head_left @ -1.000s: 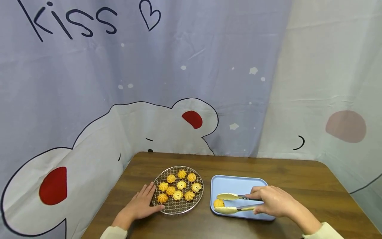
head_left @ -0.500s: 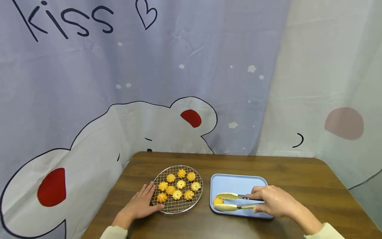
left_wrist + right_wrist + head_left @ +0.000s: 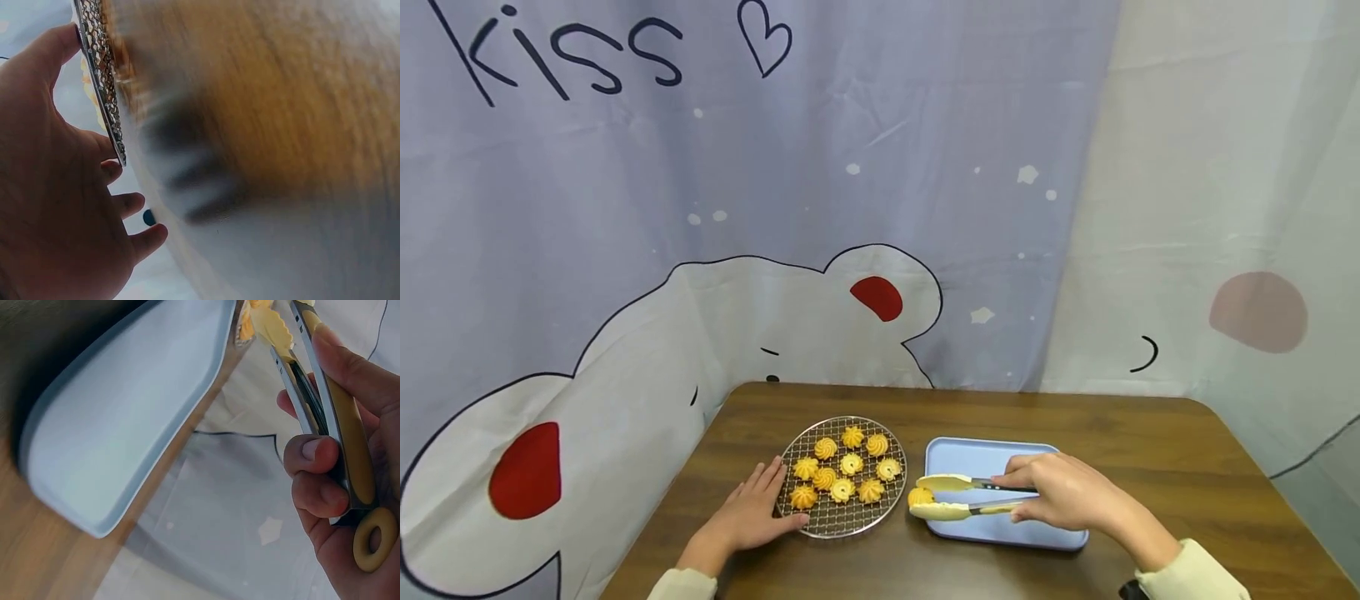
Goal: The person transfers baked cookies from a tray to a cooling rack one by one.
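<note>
My right hand [image 3: 1067,492] grips a pair of tongs [image 3: 943,511] with pale yellow tips and metal arms. Between the tips is a swirled golden cookie [image 3: 921,497], at the left rim of the light blue tray [image 3: 1000,451]. In the right wrist view, thumb and curled fingers wrap the tongs' handles [image 3: 347,425], with a yellow ring at the end. On the left, my left hand [image 3: 751,510] touches the rim of a round wire rack [image 3: 850,523], its fingers spread. Several piped cookies [image 3: 842,490] lie on the rack.
Rack and tray stand side by side on a brown wooden table [image 3: 1120,433], a narrow strip of wood between them. A printed curtain [image 3: 970,167] hangs behind the table. A dark cord [image 3: 1318,450] runs down at the right.
The tongs and the cookie between their tips have moved left, from inside the tray to its left rim. The left hand stays at the rack. The head view has shifted slightly.
</note>
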{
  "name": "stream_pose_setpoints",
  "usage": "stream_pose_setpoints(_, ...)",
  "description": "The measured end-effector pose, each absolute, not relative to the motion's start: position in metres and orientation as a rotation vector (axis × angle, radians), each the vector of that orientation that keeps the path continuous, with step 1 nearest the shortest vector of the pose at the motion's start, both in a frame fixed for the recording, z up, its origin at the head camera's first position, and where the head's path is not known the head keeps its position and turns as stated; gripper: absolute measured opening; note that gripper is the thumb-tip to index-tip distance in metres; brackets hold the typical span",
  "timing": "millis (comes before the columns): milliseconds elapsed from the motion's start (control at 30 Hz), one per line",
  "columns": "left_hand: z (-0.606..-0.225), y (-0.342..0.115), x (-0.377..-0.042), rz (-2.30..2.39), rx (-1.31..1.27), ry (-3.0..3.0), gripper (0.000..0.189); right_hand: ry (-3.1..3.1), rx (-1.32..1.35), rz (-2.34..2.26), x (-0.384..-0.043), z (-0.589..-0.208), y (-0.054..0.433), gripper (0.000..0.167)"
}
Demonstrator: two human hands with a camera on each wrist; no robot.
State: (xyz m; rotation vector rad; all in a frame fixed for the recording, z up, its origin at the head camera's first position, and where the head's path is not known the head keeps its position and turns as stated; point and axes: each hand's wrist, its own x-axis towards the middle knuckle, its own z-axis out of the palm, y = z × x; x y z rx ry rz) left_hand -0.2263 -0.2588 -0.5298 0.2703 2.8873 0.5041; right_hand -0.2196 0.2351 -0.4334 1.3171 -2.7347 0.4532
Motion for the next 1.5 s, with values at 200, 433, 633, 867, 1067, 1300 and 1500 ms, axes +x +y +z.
stream_pose_setpoints(200,-0.530,-0.259,-0.228,0.486,0.265,2.902,0.108,-2.722,1.358,0.403,-0.226,-0.427,0.215,0.044)
stream_pose_setpoints(433,-0.529,-0.257,-0.227,0.475,0.270,2.890,0.108,-2.716,1.394,0.390,-0.228,-0.430,0.187,0.045)
stream_pose_setpoints(633,-0.532,-0.257,-0.229,0.483,0.269,2.894,0.108,-2.739,1.407,0.378,-0.231,-0.432,0.162,0.046)
stream_pose_setpoints(867,-0.531,-0.256,-0.229,0.489,0.282,2.898,0.107,-2.784,1.429,0.367,-0.235,-0.434,0.138,0.045)
stream_pose_setpoints(1067,-0.528,-0.256,-0.225,0.497,0.270,2.892,0.107,-2.800,1.435,0.351,-0.238,-0.437,0.124,0.046)
stream_pose_setpoints(1300,-0.526,-0.255,-0.224,0.509,0.272,2.891,0.107,-2.815,1.443,0.349,-0.240,-0.440,0.115,0.046)
stream_pose_setpoints(1500,-0.526,-0.255,-0.223,0.500,0.263,2.891,0.107,-2.816,1.428,0.315,-0.243,-0.442,0.110,0.046)
